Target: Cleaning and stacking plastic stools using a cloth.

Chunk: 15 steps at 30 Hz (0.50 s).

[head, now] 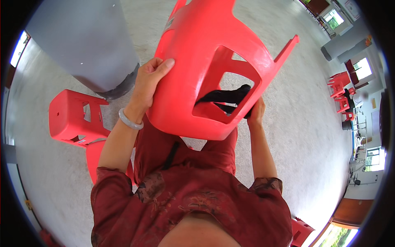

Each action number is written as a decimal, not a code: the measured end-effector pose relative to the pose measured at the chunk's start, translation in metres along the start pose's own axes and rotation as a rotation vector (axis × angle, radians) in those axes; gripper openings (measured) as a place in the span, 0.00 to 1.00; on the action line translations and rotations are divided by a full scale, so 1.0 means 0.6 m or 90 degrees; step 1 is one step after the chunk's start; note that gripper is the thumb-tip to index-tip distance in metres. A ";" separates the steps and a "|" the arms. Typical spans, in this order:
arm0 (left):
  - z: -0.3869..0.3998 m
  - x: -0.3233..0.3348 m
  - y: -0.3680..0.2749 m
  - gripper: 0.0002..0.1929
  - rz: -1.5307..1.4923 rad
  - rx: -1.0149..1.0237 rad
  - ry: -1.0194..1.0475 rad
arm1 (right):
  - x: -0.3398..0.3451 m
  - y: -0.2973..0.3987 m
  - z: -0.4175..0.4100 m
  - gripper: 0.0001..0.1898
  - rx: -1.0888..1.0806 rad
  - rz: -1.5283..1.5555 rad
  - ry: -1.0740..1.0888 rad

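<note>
A red plastic stool [182,92] is held up in front of me, tilted on its side, with its legs pointing away. My left hand [152,80] grips its left edge, the thumb lying on the red surface; a pale bangle [130,119] circles that wrist. At the stool's lower right side is my right hand [256,112], its fingers mostly hidden behind the stool. A black cloth [226,95] shows through the opening in the stool's side, close to my right hand; part of the cloth is hidden.
Another red plastic stool [66,115] stands on the floor at the left, with a further red seat [95,159] beside my left forearm. A thick grey column [89,46] rises behind them. Several red stools [339,86] and a seated person [355,98] are at the far right.
</note>
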State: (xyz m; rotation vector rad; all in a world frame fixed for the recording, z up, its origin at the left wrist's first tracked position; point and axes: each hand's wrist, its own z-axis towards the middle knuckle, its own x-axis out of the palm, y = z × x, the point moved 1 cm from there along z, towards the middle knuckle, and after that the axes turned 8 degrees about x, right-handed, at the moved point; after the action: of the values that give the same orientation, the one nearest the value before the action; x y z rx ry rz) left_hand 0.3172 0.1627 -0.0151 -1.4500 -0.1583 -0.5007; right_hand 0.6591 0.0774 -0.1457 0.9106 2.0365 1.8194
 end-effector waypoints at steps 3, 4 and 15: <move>-0.017 0.022 -0.026 0.10 0.116 0.011 0.039 | 0.006 -0.053 0.026 0.13 0.017 -0.013 -0.018; -0.022 0.030 -0.032 0.10 0.180 0.040 0.028 | 0.013 -0.059 0.022 0.13 0.038 0.011 -0.020; -0.020 0.073 0.020 0.25 0.707 0.158 0.060 | -0.019 0.021 0.023 0.10 -0.168 0.080 -0.080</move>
State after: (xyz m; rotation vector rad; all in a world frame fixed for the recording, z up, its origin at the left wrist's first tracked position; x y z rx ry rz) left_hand 0.3589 0.1411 -0.0098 -1.0604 0.6212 0.3555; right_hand 0.6793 0.0816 -0.1383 1.0642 1.6496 1.9814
